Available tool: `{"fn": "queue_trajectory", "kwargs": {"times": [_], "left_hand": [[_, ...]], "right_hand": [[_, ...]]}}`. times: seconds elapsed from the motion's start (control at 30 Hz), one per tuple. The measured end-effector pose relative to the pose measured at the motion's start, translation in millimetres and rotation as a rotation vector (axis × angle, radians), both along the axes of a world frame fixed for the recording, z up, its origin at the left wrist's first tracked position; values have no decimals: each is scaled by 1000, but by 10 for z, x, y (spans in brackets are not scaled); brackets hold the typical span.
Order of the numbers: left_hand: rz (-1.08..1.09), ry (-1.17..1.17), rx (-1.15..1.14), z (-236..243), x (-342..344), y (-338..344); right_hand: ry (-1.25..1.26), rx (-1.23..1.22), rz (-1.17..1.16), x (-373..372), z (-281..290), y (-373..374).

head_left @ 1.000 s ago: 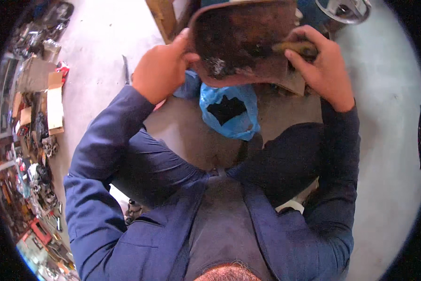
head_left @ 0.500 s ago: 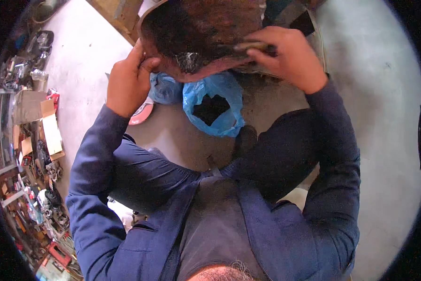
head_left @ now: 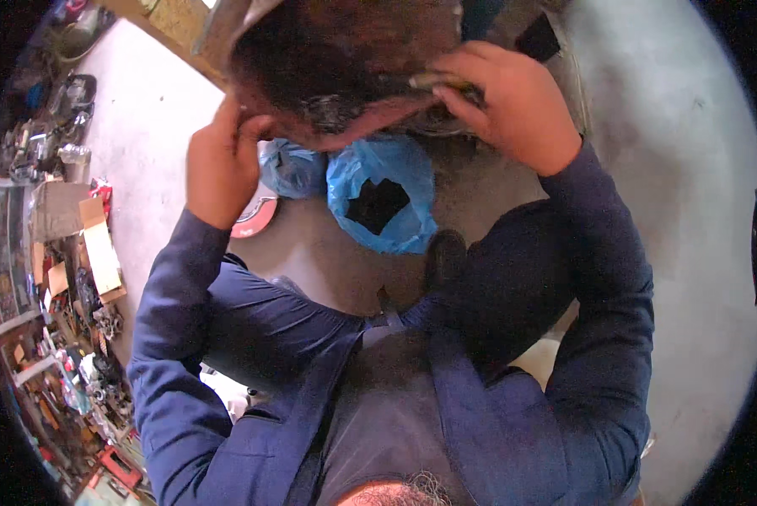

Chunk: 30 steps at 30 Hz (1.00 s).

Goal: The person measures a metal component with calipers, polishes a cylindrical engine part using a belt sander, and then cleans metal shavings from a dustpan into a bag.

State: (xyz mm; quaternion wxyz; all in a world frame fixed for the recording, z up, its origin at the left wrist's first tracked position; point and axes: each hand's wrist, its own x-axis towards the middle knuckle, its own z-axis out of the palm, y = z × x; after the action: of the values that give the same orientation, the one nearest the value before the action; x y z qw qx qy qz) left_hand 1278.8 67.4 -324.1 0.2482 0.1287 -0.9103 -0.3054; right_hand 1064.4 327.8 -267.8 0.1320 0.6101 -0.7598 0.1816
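Note:
A large curved piece [head_left: 345, 63], dark reddish-brown with blackened areas and a pinkish lower rim, tilts up in front of me at the top of the view. My left hand [head_left: 222, 164] is closed on its left edge, the thumb along the near rim. Over its right side, my right hand [head_left: 513, 110] pinches a short, slim greenish-brown tool [head_left: 433, 81] whose tip points left across the surface. What kind of tool it is I cannot make out. A shiny crumpled dark patch [head_left: 326, 110] shows near the lower rim.
Below the piece, an open blue plastic bag [head_left: 357, 190] with something black in it stands on the floor, beside a second blue bag [head_left: 292, 169]. A red-and-white round thing [head_left: 256, 219] lies near my left wrist. Parts, tools and an open cardboard box [head_left: 100, 249] crowd the left side.
The curved piece has shifted slightly left, and both hands have moved left with it. My left hand is also a little lower. The right hand still grips the slim tool.

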Motion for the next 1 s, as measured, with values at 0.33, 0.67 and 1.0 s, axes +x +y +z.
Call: {"fn": "queue_trajectory", "kwargs": {"times": [0.33,0.67,1.0], "left_hand": [[-79,-70,240,-101,25,102],[-129,-184,-36,-292,7,269],[-186,-228,-104,-359,21,279]], "right_hand": [[-243,245,-19,275,-413,80],[-339,288,86,252,-427,197],[-191,354,59,388,-358,352]]}}
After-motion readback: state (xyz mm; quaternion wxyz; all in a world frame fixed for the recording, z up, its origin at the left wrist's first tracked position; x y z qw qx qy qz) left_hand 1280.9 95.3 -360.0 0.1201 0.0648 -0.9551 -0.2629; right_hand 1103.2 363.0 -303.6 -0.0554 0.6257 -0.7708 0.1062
